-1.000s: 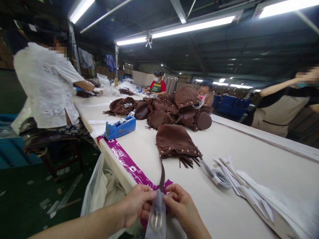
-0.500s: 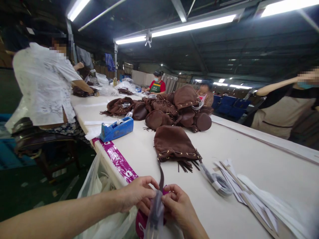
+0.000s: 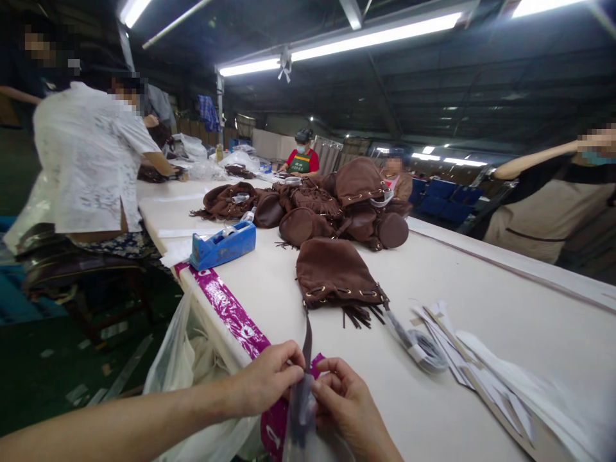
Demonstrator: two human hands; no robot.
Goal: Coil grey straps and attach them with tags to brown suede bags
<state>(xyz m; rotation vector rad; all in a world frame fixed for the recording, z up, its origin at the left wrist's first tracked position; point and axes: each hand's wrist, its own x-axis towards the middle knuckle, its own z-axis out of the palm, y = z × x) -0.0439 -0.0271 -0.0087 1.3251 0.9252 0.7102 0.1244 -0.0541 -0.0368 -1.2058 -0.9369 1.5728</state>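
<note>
Close to the table's near edge, a clear plastic sleeve [image 3: 299, 427] surrounds the lower part of a dark brown strap [image 3: 307, 340]. My left hand [image 3: 269, 378] pinches the sleeve's upper end and strap from the left. On the other side my right hand [image 3: 344, 398] has its thumb and index finger closed on the sleeve's edge. The strap runs up to a brown fringed drawstring bag [image 3: 334, 276] lying on the table with its gold-eyeleted opening toward me. From the bag's right side extends another plastic-wrapped strap part [image 3: 423, 351], coiled at its end.
A blue tape dispenser [image 3: 224, 247] stands at the left edge beside purple printed tape [image 3: 226, 308]. Several brown bags [image 3: 308, 224] are heaped beyond. Paper strips [image 3: 462, 366] lie at right. A plastic bag [image 3: 168, 359] hangs below the edge. Co-workers stand or sit around the table.
The view has shifted slightly. My fingers stay at the sleeve's upper end, and the sleeve looks a little lower and flatter around the strap. At left, another person's head has come into view.
</note>
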